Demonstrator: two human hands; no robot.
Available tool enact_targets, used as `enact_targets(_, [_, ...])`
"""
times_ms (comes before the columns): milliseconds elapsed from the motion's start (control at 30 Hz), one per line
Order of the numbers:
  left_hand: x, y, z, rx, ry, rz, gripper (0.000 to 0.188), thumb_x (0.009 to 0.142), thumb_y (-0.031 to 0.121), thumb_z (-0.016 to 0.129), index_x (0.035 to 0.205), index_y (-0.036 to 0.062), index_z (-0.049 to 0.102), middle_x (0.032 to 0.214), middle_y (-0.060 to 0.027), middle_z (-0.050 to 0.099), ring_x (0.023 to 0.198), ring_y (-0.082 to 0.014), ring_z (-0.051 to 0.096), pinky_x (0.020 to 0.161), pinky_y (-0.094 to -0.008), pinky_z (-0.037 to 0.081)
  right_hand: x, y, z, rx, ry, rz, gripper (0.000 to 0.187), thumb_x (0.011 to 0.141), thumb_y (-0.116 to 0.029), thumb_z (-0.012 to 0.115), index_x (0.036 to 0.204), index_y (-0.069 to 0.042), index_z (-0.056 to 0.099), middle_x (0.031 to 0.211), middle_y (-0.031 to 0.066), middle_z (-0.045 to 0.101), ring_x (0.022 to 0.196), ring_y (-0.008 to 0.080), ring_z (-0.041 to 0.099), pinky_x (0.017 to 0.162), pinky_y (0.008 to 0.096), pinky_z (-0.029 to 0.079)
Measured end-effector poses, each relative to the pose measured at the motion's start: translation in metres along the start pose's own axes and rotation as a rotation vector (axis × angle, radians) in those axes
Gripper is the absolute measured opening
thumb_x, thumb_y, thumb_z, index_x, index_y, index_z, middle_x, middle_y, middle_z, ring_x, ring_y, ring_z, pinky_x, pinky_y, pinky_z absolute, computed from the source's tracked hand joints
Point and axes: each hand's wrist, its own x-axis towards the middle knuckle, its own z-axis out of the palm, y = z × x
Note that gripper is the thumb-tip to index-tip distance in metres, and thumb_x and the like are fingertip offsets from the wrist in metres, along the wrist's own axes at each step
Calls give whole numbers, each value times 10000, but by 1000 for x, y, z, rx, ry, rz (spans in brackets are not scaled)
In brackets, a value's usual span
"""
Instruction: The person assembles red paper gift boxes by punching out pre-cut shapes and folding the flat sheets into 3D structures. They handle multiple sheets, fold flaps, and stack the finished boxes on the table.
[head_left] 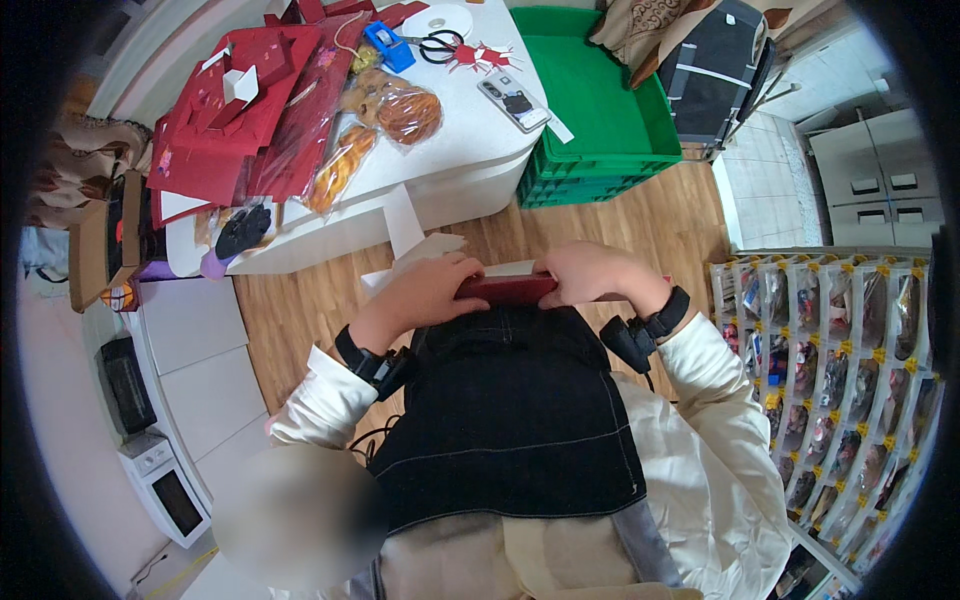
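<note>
A dark red, folded card-like piece is held in front of my black apron. My left hand grips its left end with curled fingers. On its right end, my right hand is closed, thumb and fingers pressed together. Just beyond the piece lies a pale, flat surface, mostly covered by my hands, so I cannot tell what it is. Both wrists wear black straps with small devices.
Ahead stands a white table bearing red card sheets, bagged hair-like bundles, scissors, a blue tape dispenser and a phone. Green crates adjoin it. A drawer rack stands right, a white microwave left.
</note>
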Motion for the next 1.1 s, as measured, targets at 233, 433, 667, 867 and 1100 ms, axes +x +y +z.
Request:
enact_targets(233, [-3,19,-30,369,212,61,660,679,419,815,1191,116,528,1031,-124,646,841,-361,656,715,-450,508,12,4,-32,159,-90,-79,387,784,-369,744,890,-1,687,722,147,676,642,253,638,595,374,470])
enact_targets(433, [-6,22,-54,526,128,-36,723,581,334,868,1125,71,471,991,-133,620,811,-350,664,683,-433,530,29,-9,-58,340,-216,-124,365,799,-335,730,854,23,685,674,72,665,618,173,615,569,339,454])
enact_targets(667, [-13,7,-24,412,73,-38,801,573,239,840,1247,72,441,1121,-173,606,858,-399,652,724,-476,533,17,-32,-26,-131,45,-124,529,756,-376,771,1113,-30,590,879,168,680,809,335,659,706,420,509])
enact_targets(867, [-20,12,-16,365,136,-145,700,603,249,799,1200,75,479,1135,-189,618,893,-390,655,713,-457,543,2,-49,18,-436,433,-39,831,694,-332,813,1374,-98,395,1166,129,570,1021,346,614,820,450,503])
enact_targets(1100, [-39,31,-11,507,111,-321,892,687,581,744,1391,142,418,1339,-279,510,1097,-410,608,924,-487,490,18,-31,24,-588,514,-183,685,669,-173,754,1299,-118,493,1060,93,583,1000,286,584,821,397,474])
